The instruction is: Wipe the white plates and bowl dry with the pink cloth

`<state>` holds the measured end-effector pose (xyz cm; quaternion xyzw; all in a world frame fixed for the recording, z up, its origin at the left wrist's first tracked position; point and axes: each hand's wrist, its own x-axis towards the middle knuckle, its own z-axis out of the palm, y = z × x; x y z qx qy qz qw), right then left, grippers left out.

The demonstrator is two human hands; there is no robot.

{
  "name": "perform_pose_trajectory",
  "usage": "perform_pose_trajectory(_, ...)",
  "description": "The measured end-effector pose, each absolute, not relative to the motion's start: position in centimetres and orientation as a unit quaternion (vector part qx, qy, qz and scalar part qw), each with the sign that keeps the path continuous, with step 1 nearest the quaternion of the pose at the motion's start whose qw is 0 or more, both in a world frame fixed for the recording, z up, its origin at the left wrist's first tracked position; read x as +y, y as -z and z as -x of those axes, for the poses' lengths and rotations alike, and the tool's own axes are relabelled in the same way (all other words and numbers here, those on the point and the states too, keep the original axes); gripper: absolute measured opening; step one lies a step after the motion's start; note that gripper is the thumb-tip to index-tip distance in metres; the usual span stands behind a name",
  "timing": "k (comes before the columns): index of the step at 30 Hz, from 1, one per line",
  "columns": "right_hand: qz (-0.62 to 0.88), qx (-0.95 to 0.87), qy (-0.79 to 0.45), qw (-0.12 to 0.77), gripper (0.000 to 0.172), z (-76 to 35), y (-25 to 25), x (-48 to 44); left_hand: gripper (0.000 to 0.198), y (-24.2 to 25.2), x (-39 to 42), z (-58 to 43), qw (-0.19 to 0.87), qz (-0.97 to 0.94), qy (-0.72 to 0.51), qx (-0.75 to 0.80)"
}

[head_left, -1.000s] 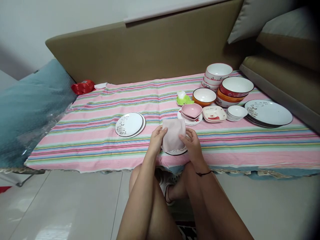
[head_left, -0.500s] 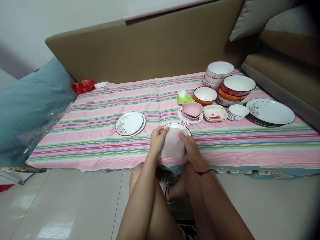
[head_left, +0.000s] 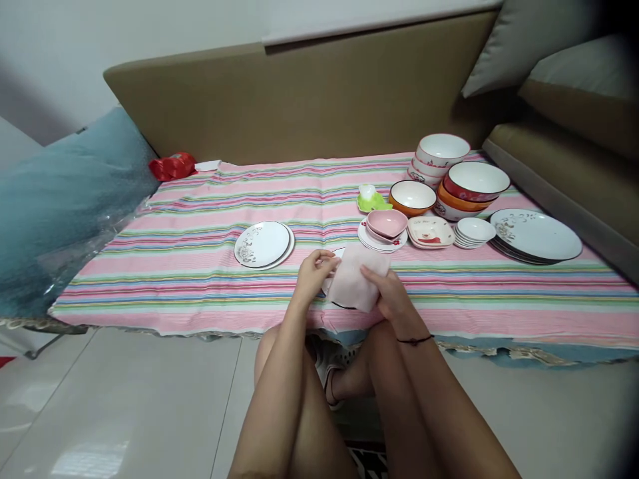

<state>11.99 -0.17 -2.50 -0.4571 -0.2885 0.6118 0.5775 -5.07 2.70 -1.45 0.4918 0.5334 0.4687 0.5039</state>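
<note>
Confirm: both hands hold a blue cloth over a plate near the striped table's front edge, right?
Not quite: the cloth is pale pink, not blue, as the head view shows. The left hand and right hand do hold it over a plate near the striped table's front edge.

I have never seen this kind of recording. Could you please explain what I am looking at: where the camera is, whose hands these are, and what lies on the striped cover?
There is no machine here. One camera sits on a person's head and looks down at that person's own bare hands. The left hand and right hand hold a pale pink cloth against a white round plate, mostly hidden beneath it. On the pink striped fabric cover lie stacked white flowered plates at the left, and at the right a pink heart-shaped bowl, stacked ceramic bowls and large white plates.
</note>
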Motion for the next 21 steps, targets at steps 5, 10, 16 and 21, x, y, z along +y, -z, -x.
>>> perform_pose_trajectory(5,0.525,-0.556,-0.321,0.559,0.041,-14.4,0.6,2.2,0.015,2.7,3.6,7.4,0.359,-0.496,-0.387,0.689)
perform_pose_trajectory(10,0.531,-0.810,-0.139,0.207,0.059,-12.9,3.7,2.1,0.009,3.2,3.4,7.8,0.383,-0.535,-0.263,0.705)
perform_pose_trajectory(16,0.514,-0.850,-0.059,0.097,0.060,-9.8,6.7,-0.3,0.018,2.9,3.6,7.5,0.364,-0.587,-0.251,0.679)
perform_pose_trajectory(21,0.405,-0.909,-0.060,0.082,0.062,-11.8,5.8,-2.3,0.014,3.1,3.7,7.1,0.314,-0.581,-0.237,0.713)
